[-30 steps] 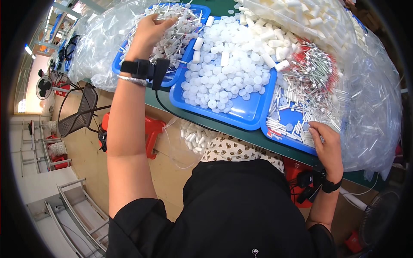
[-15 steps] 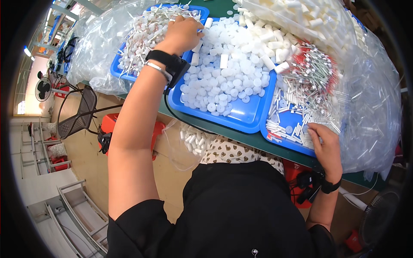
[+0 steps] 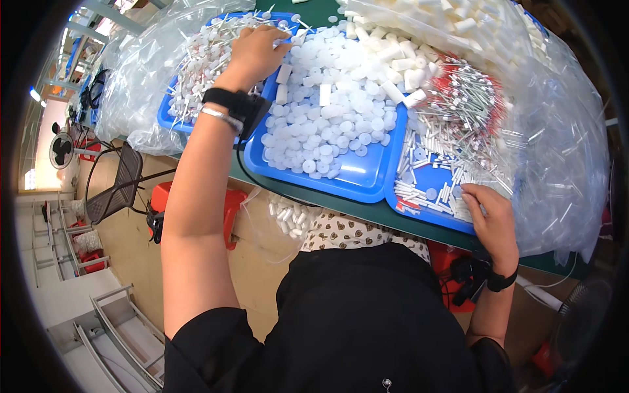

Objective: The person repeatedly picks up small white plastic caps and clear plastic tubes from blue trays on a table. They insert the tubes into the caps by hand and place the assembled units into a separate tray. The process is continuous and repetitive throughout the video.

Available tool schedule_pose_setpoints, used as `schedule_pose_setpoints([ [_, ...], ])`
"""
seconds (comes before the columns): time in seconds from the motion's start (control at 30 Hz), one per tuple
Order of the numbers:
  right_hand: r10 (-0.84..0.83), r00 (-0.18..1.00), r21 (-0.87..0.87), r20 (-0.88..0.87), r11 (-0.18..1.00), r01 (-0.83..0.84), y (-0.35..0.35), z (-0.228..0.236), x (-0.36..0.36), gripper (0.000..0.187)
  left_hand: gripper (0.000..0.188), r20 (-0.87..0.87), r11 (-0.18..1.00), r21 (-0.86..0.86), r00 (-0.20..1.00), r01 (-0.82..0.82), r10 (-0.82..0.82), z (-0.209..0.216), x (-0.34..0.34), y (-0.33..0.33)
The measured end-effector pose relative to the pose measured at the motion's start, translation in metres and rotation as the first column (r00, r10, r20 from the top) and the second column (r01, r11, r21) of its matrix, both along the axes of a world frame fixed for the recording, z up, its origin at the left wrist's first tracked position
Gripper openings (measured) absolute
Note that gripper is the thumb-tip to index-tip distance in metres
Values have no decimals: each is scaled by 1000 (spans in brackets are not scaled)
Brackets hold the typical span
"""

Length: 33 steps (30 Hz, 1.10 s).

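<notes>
My left hand (image 3: pixel 257 54), palm down with its fingers apart, is over the far right part of a pile of thin white sticks with round discs on them (image 3: pixel 208 57). Nothing shows in its grasp, though its palm side is hidden. This pile fills the left blue tray (image 3: pixel 171 123). My right hand (image 3: pixel 490 211) is at the near right corner of the right blue tray (image 3: pixel 426 220), thumb and forefinger drawn close together among short white rods (image 3: pixel 429 198). Whatever lies between those fingertips is too small to name. Translucent round discs (image 3: pixel 327 128) are heaped in the middle blue tray (image 3: pixel 367 187).
White foam-like cylinders (image 3: pixel 393 56) spill from a clear bag at the back. Red-and-silver pins (image 3: pixel 468 98) are piled behind the right tray. Clear plastic bags (image 3: pixel 563 164) flank the trays on the green table (image 3: pixel 308 188). A chair (image 3: pixel 121 177) stands left; a fan (image 3: pixel 580 334) is lower right.
The trays and table appear slightly further left in view. My left hand stays over the stick pile, and my right hand stays at the near corner of the right tray.
</notes>
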State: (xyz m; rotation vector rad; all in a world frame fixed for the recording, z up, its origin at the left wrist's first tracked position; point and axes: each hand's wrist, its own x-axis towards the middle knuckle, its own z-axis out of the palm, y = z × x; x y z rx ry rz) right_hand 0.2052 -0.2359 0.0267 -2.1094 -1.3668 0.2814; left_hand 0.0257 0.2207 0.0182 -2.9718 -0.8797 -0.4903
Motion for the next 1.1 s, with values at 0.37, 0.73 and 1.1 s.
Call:
schedule_pose_setpoints([
  [0.37, 33, 999, 51, 44, 998, -35, -1, 2, -3, 12, 31, 7, 951, -294, 995, 93, -95, 19, 7, -21],
  [0.73, 55, 997, 67, 47, 996, -58, 8, 20, -5, 11, 34, -129, 967, -252, 988, 49, -84, -6, 122, 123],
  [1.1, 8, 999, -11, 35, 1000, -7, 20, 12, 2, 15, 36, -595, 956, 8, 767, -295, 241, -23, 150, 86],
])
